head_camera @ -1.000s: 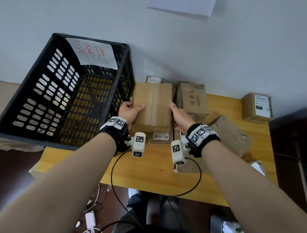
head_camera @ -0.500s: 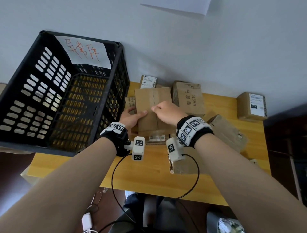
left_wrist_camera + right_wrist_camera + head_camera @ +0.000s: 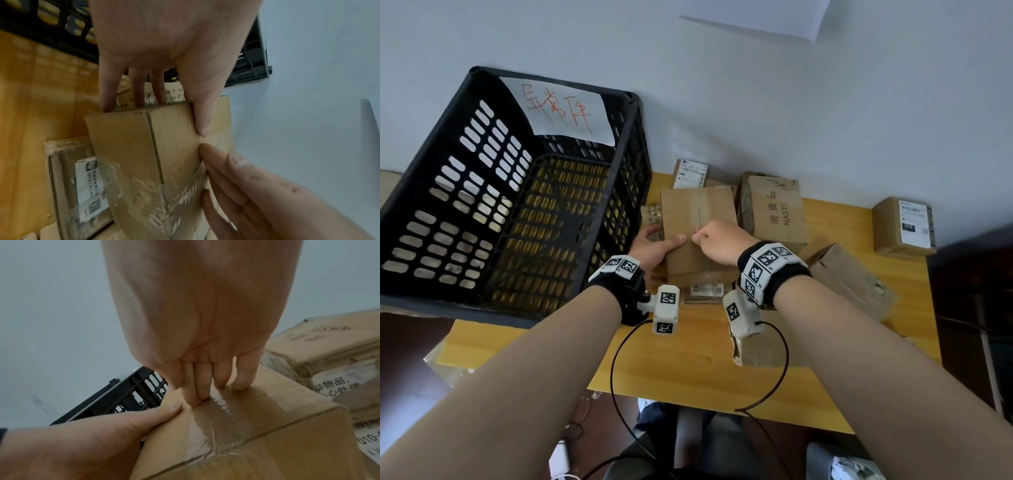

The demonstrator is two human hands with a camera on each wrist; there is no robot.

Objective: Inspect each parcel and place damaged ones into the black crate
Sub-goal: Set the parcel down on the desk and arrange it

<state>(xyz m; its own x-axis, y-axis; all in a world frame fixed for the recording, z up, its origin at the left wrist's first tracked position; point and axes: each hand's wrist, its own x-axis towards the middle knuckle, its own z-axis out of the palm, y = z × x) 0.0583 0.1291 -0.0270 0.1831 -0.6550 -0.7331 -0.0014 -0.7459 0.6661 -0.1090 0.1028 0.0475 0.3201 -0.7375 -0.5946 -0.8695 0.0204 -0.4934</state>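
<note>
A plain brown cardboard parcel [image 3: 698, 219] with clear tape along its top seam stands on other boxes mid-table. My left hand [image 3: 659, 241] grips its left edge, thumb on top and fingers down the side [image 3: 109, 91]. My right hand [image 3: 717, 238] rests on the parcel's top [image 3: 267, 426], and its fingertips [image 3: 197, 397] press on the taped seam beside the left thumb. The black crate [image 3: 431, 192], slotted and with nothing inside, stands just left of the parcel and carries a white paper sign [image 3: 561, 113] with red writing.
Around the held parcel the wooden table [image 3: 688, 359] holds a printed box [image 3: 774, 212], a labelled box [image 3: 904, 226] at far right, a crumpled box [image 3: 849, 277], a small labelled parcel [image 3: 690, 173] by the wall, and a flat labelled parcel [image 3: 705, 291] underneath.
My right hand left the parcel's right side and moved onto its top seam. The parcel has sunk a little toward the boxes; my left hand keeps its hold.
</note>
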